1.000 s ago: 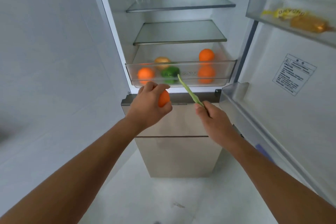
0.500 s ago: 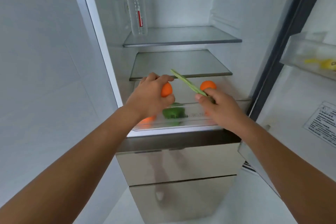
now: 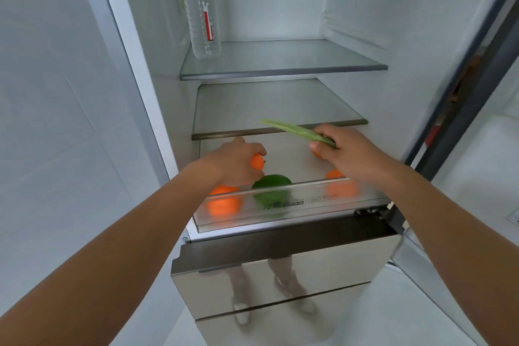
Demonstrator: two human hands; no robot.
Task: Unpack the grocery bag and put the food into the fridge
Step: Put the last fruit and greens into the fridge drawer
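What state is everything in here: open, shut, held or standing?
Fridge door: open.
Crisper drawer: open at the top.
Lower drawers: shut.
Bottle: standing on the top shelf.
Left hand: gripping an orange.
Right hand: holding a green stalk.

Both hands are moving farther in, now over the crisper drawer (image 3: 337, 205). Left hand (image 3: 236, 163) is bringing the orange (image 3: 257, 161) above its left side; right hand (image 3: 351, 154) is tilting the green bean (image 3: 292, 129) flatter, tip leftward.
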